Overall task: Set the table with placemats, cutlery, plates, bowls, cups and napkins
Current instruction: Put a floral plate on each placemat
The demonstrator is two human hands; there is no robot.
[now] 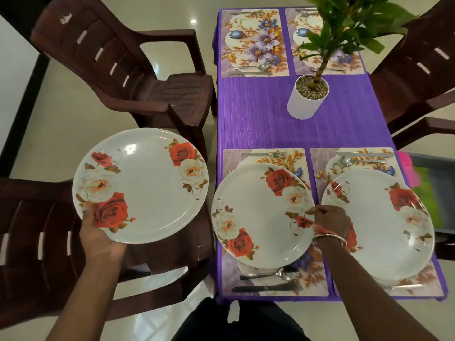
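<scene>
Holding raised plate, left hand clamped on rim; right hand pinching middle plate edge.

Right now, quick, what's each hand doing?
Left hand grips a spare plate beside the table.
Right hand pinches the rim of the near-left plate on its placemat.

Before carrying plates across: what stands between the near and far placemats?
In the head view, only the white plant pot, on otherwise bare purple tablecloth.
</scene>
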